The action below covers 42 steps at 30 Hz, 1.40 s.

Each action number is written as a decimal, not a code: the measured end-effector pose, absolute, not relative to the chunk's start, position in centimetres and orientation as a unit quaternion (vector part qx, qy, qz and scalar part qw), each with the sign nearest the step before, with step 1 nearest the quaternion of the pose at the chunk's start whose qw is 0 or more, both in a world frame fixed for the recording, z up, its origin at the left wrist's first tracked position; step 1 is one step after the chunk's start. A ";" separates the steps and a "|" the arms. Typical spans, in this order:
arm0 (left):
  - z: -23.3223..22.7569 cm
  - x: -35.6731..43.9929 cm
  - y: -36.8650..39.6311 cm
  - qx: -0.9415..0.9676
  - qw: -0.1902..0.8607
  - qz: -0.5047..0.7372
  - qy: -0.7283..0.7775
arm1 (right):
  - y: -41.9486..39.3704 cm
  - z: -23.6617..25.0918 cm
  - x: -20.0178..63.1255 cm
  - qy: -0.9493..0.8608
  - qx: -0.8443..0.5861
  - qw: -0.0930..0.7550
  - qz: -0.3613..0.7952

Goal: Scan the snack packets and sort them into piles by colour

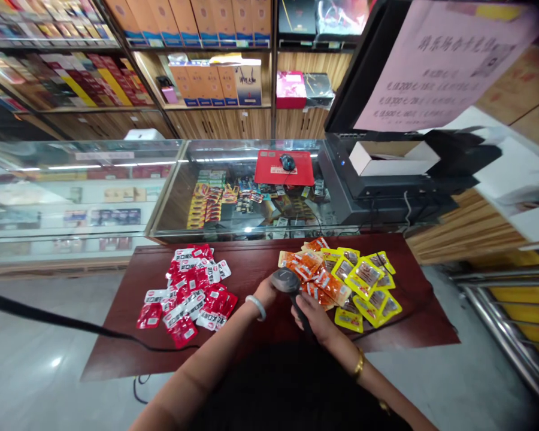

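My right hand (313, 316) grips the handle of a dark barcode scanner (287, 281), whose round head points toward the snack packets. My left hand (266, 291) sits just left of the scanner head, partly hidden behind it, touching or holding an orange packet; I cannot tell which. A heap of orange packets (317, 272) and yellow packets (368, 287) lies right of the hands on a dark red table (251, 260). A pile of red and white packets (189, 293) lies to the left.
A glass display counter (170, 179) with goods stands behind the table. On it sit a red mouse pad with a mouse (284, 167) and a till with a monitor (386, 179). Shelves of boxes line the wall. A black cable (49, 317) crosses the left floor.
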<state>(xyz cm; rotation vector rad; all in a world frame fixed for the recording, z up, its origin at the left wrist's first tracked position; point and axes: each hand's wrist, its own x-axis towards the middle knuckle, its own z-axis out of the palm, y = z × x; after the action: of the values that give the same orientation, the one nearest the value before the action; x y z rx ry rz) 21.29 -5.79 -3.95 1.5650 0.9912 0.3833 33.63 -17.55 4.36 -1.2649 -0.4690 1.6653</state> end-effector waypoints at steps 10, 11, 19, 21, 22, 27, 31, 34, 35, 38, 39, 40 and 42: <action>-0.3 6.5 -8.5 0.666 0.218 0.008 0.714 | -17.8 2.9 32.3 -0.244 -0.507 0.420 0.712; 0.0 5.7 -8.8 0.649 0.170 -0.015 0.742 | -17.8 2.8 32.1 -0.253 -0.504 0.412 0.716; -0.5 2.9 -9.6 0.590 0.149 -0.130 0.783 | -17.5 3.4 31.3 -0.287 -0.524 0.365 0.714; -0.6 2.3 -9.5 0.599 0.153 -0.126 0.776 | -17.5 3.8 31.3 -0.295 -0.530 0.355 0.712; -0.6 2.0 -9.4 0.602 0.159 -0.120 0.773 | -17.5 3.9 31.3 -0.296 -0.530 0.353 0.712; -1.1 1.8 -8.6 0.572 0.286 -0.017 0.769 | -17.5 3.5 31.4 -0.283 -0.533 0.366 0.709; -2.1 5.0 -7.6 0.558 0.383 0.120 0.726 | -16.5 3.3 31.7 -0.288 -0.524 0.384 0.704; -2.5 8.5 -6.7 0.569 0.418 0.157 0.691 | -15.2 3.5 31.9 -0.296 -0.517 0.399 0.697; -2.5 9.5 -6.5 0.575 0.424 0.160 0.681 | -14.7 3.5 32.0 -0.294 -0.517 0.405 0.695; -2.8 11.7 -5.9 0.588 0.437 0.165 0.661 | -13.3 3.5 32.2 -0.289 -0.504 0.421 0.697; -2.9 12.1 -5.6 0.592 0.443 0.165 0.653 | -12.9 3.4 32.2 -0.288 -0.500 0.425 0.698; -3.1 12.5 -5.2 0.595 0.447 0.167 0.647 | -12.6 3.4 32.3 -0.286 -0.499 0.429 0.697; -3.5 13.3 -4.2 0.598 0.451 0.172 0.639 | -12.1 3.2 32.4 -0.278 -0.501 0.434 0.695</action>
<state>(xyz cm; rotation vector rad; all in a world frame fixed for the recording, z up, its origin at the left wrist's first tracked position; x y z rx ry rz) 13.26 -4.20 -3.51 1.4790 1.5801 0.4240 32.42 -12.10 3.17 -1.2486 -0.6932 1.7306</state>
